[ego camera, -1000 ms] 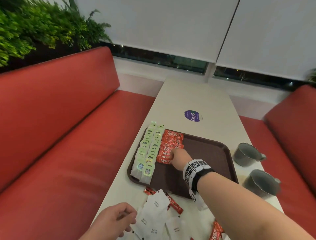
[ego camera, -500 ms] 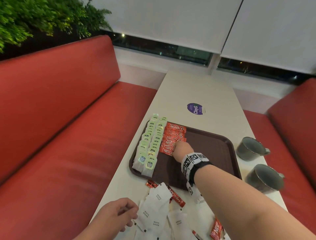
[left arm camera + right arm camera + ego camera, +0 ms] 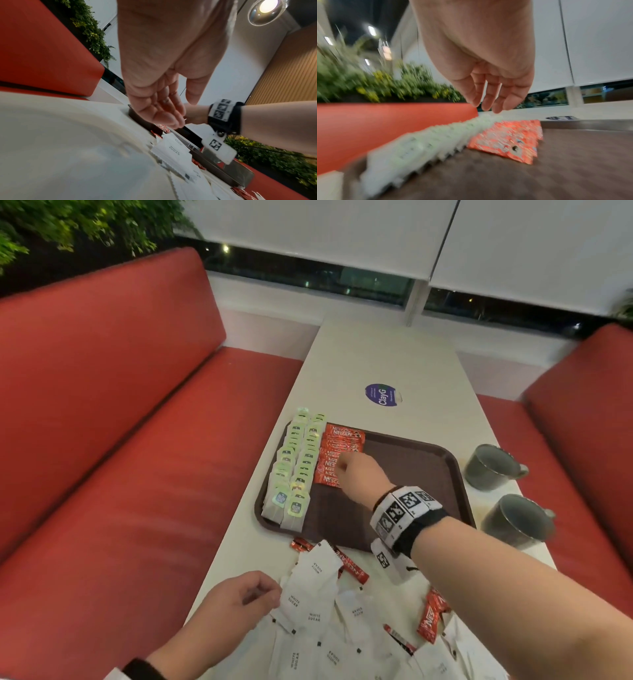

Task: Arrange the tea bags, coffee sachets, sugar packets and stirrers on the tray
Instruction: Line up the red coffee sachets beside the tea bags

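A brown tray [image 3: 411,474] lies on the white table. Two rows of green-tagged tea bags [image 3: 294,467] fill its left side, with a row of red coffee sachets [image 3: 339,443] beside them. My right hand [image 3: 342,465] hovers over the near part of that row. In the right wrist view its fingers [image 3: 488,106] hang relaxed above the sachets [image 3: 508,138] and hold nothing. My left hand [image 3: 263,594] rests at the table's near edge, loosely curled and empty, beside a heap of white sugar packets [image 3: 315,587]. Loose red sachets [image 3: 431,614] lie among them. I see no stirrers.
Two grey mugs [image 3: 489,467] [image 3: 517,522] stand on the table right of the tray. A round purple sticker [image 3: 383,394] marks the table beyond it. Red benches [image 3: 120,440] flank the table on both sides. The tray's right half [image 3: 421,491] is bare.
My right hand has shifted slightly farther along the sachet row, from its near end. The left hand has stayed by the sugar packets.
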A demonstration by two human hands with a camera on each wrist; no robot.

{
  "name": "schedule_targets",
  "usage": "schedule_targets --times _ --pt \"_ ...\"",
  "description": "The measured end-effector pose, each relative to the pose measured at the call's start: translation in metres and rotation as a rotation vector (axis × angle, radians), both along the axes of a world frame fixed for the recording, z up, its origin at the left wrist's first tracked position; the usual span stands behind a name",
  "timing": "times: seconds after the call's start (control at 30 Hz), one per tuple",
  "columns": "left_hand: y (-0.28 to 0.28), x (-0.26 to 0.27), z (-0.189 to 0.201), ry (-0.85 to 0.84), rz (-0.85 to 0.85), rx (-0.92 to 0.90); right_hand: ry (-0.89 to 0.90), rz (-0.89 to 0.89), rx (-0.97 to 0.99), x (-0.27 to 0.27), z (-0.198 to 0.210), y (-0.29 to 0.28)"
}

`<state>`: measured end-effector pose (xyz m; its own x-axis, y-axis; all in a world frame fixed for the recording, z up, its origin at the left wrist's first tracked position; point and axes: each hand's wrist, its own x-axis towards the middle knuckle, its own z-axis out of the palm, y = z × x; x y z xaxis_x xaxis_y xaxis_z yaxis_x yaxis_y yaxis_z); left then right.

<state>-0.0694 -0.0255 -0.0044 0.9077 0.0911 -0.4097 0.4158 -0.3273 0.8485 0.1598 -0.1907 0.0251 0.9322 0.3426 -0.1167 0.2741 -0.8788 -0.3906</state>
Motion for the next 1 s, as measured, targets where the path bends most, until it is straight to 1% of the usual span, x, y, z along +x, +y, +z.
schedule_targets --times 0.03,0.07,0.13,0.2,0.3,0.37,0.47,0.53,0.73,0.9,1.0 --pt "0.0 0.002 0.0 -0.024 -0.01 0.047 0.012 0.055 0.024 -0.016 0.008 -0.006" --pt "-0.001 0.004 0.001 -0.051 -0.025 0.103 0.036 0.115 0.005 -0.034 0.014 -0.014" --pt "-0.007 0.012 0.006 -0.103 -0.082 0.212 0.102 0.193 -0.138 -0.068 0.015 -0.033" --pt "-0.015 0.025 0.009 -0.14 -0.103 0.301 0.146 0.211 -0.283 -0.091 0.004 -0.048" --pt "-0.021 0.05 0.005 -0.145 -0.115 0.358 0.14 0.217 -0.343 -0.108 -0.016 -0.055" --pt "-0.021 0.061 -0.001 -0.139 -0.223 0.466 0.089 0.272 -0.374 -0.113 -0.026 -0.054" --pt "-0.021 0.072 -0.005 -0.104 -0.441 0.71 0.05 0.337 -0.473 -0.117 -0.031 -0.052" --pt "-0.02 0.077 -0.008 -0.113 -0.523 0.821 0.037 0.351 -0.506 -0.118 -0.03 -0.052" --pt "-0.023 0.087 -0.013 -0.158 -0.62 1.023 0.107 0.283 -0.503 -0.122 -0.018 -0.06" --pt "-0.026 0.092 -0.013 -0.182 -0.701 1.207 0.194 0.087 -0.336 -0.123 0.007 -0.08" --pt "-0.025 0.093 -0.014 -0.208 -0.728 1.258 0.211 0.039 -0.342 -0.135 0.012 -0.097"
